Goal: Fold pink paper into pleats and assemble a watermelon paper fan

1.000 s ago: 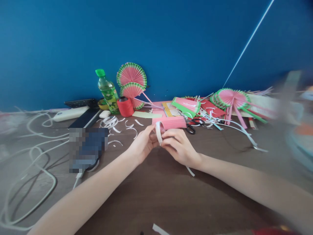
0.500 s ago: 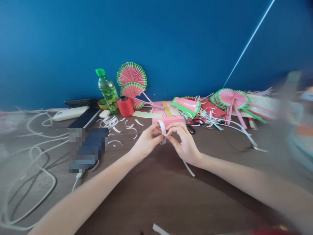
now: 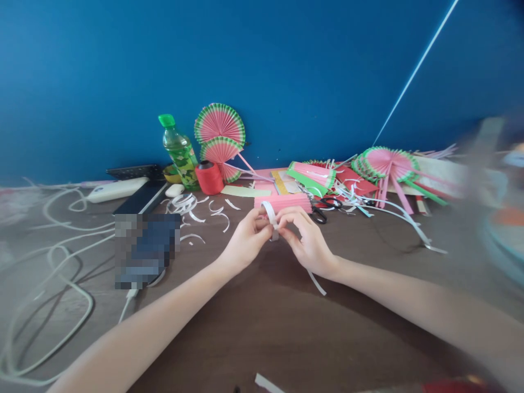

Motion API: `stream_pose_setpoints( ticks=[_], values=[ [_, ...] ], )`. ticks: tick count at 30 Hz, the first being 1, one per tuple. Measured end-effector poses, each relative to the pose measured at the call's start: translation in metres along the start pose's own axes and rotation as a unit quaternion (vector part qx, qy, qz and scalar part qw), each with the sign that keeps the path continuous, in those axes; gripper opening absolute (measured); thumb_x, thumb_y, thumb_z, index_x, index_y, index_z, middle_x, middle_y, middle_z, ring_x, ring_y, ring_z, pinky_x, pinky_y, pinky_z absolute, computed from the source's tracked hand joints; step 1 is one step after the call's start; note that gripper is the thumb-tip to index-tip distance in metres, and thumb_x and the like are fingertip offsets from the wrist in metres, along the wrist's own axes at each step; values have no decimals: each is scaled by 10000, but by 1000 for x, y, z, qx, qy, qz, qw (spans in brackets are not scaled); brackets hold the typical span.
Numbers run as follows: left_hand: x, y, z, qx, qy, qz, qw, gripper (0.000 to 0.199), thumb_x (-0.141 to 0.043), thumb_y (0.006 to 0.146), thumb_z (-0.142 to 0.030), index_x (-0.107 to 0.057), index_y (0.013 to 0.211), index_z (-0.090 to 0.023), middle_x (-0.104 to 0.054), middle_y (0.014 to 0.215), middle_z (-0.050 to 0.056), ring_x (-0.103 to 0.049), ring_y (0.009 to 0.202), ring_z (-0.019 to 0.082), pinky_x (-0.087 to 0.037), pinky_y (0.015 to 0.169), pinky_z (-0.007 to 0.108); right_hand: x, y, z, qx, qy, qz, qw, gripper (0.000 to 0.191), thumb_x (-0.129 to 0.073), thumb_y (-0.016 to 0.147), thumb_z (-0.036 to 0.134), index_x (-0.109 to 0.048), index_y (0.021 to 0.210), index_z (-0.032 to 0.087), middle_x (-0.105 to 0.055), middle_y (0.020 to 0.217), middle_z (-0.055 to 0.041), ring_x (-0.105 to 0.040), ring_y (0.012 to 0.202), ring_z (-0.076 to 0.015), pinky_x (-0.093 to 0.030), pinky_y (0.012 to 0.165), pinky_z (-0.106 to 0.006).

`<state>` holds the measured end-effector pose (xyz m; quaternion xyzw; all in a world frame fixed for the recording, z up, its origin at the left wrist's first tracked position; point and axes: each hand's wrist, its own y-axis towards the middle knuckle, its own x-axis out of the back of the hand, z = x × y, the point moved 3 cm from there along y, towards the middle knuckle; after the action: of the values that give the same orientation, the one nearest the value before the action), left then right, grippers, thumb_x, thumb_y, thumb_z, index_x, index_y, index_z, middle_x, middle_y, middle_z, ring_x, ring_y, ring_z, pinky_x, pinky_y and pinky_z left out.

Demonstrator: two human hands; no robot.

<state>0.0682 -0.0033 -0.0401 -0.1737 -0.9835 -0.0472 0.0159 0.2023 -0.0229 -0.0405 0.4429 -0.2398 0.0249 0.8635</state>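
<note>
White looped band (image 3: 269,212): one, narrow, bent into a curve; held up between the two hands over the middle of the table (image 3: 262,333), just in front of the pink pleated paper (image 3: 292,202).
Left hand (image 3: 244,240): fingers and thumb clamped on the band from its left side; thumb toward the wearer.
Right hand (image 3: 308,240): thumb and forefinger pinched together on the band's right side, close to the left thumb.
White strip (image 3: 316,283): thin, slanting out below the right hand; whether it joins the band cannot be told.
Scissors (image 3: 323,210): dark handles, just beyond the right hand; blades mostly hidden.
Paper scraps (image 3: 196,216): white, curled, scattered beyond the left hand.
Red spool (image 3: 209,179): upright, beside a green-capped bottle (image 3: 180,158).
Round pleated fans (image 3: 220,126): pink with green rims, against the blue wall (image 3: 262,65); further fans (image 3: 388,164) piled at the right among papers and strips.
Phone (image 3: 149,251): pixelated, left of the hands; white cable (image 3: 84,295) coiled beside it.
</note>
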Motion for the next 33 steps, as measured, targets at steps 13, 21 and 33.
stream_pose_setpoints(
  ticks=[13,21,33],
  values=[
    [9,3,4,2,24,-39,999,360,-543,756,-230,-492,1103,-150,-504,579,-55,-550,659,130,-452,689,283,-2,0,3,13,0,9,1000,92,-485,857,127,-483,832,215,-574,920,-47,-543,918,-166,-445,827,-345],
    [-1,-3,3,-16,14,24,999,213,-519,790,-241,-547,978,-146,-642,874,36,-580,850,146,-437,806,289,2,2,-4,-19,17,-19,999,102,-527,828,131,-487,869,215,-579,893,-32,-552,880,-165,-443,801,-346],
    [-4,-6,4,-23,26,52,998,213,-487,811,-193,-562,1007,-159,-652,900,29,-593,855,133,-444,824,285,3,4,-9,-63,21,-7,998,142,-504,833,166,-541,959,219,-575,940,-53,-544,901,-174,-482,790,-358]
  ],
)
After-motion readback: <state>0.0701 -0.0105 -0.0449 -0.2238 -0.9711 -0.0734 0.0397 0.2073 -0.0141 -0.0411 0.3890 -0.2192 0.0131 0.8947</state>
